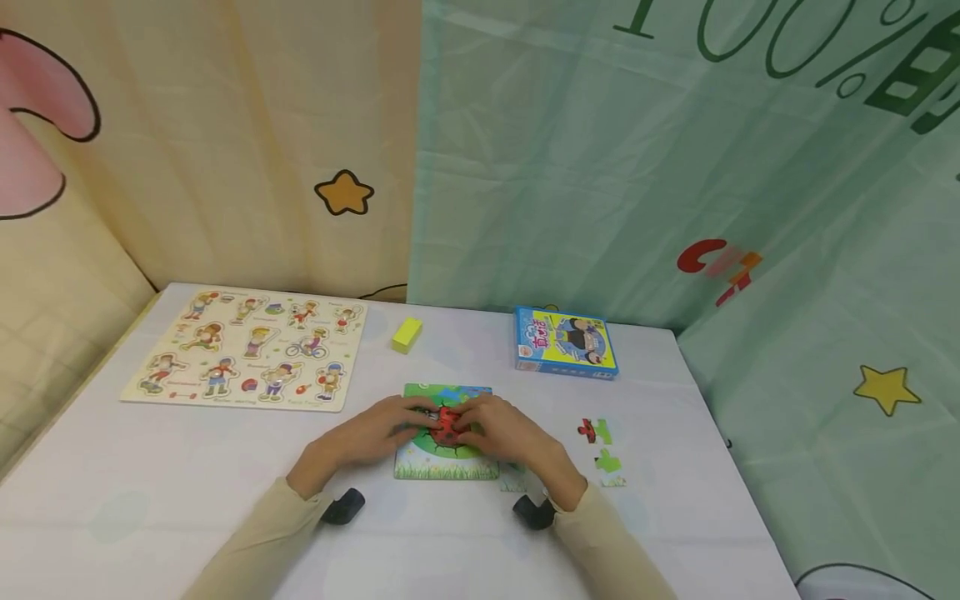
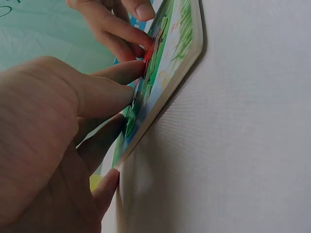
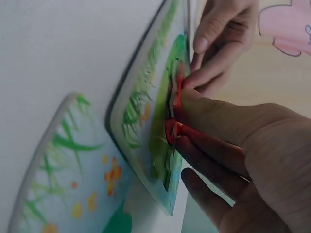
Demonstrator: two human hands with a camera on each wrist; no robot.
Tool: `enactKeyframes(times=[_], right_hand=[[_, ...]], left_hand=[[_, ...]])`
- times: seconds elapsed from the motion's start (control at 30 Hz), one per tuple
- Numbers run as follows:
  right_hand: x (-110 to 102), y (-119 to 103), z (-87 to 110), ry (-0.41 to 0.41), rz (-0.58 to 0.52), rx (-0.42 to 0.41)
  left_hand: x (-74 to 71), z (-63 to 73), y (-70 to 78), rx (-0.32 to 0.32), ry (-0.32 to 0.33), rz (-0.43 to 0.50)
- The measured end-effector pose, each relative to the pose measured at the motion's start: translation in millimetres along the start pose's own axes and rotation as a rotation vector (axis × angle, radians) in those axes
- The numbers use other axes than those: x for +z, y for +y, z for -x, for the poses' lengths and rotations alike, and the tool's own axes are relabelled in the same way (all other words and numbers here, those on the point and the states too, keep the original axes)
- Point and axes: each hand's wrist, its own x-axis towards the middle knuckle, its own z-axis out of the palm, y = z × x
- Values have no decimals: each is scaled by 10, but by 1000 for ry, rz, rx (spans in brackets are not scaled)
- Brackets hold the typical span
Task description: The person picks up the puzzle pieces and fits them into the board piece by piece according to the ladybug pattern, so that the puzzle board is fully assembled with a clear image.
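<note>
A ladybug jigsaw board (image 1: 446, 469) lies flat on the table between the two hands. My left hand (image 1: 378, 431) reaches over its left side with fingers extended. In the left wrist view, that hand's index finger touches the red part and its little finger (image 2: 111, 182) is at the board's edge. From the right, my right hand (image 1: 504, 427) pinches a red ladybug puzzle piece (image 3: 171, 131) between thumb and fingers, low over the board. The fingers partly hide how the piece sits. Beside the board, a flat grass-printed piece (image 3: 68, 165) lies partly under the right wrist.
Several loose puzzle pieces, including a green one (image 1: 607, 460), lie to the right. Farther back are a blue and yellow box (image 1: 566, 343) and a yellow block (image 1: 407, 335). A large picture board (image 1: 247, 350) covers the back left. Curtains (image 1: 540, 167) stand behind the table.
</note>
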Motion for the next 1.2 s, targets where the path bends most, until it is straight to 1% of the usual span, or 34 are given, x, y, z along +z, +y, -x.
enactKeyframes(times=[0.1,0.2,0.3,0.43,0.6,0.7,0.87,1.0,1.2], right_hand=[[-53,42,51,-14,-61,-14],[-112,97,140,21,-112,-5],[-185,154,247,68,-143,31],[-275,248,410,102,-149,81],[-354,393,686,117,-162,163],[-382,495,865,125,-189,230],[-410,655,1130,169,-204,341],[-413,750,1295,186,-185,412],[-414,850,1443,152,-174,470]], left_hand=[[-4,3,-12,-12,3,18],[-11,7,-21,-18,6,25],[-21,15,-26,-28,6,26],[-23,16,-30,-41,8,34],[1,-2,-36,-35,4,39],[11,-14,-33,-31,3,27],[3,-13,-12,-34,-3,38],[-4,-6,0,-42,-13,49],[8,3,-3,-50,-14,62]])
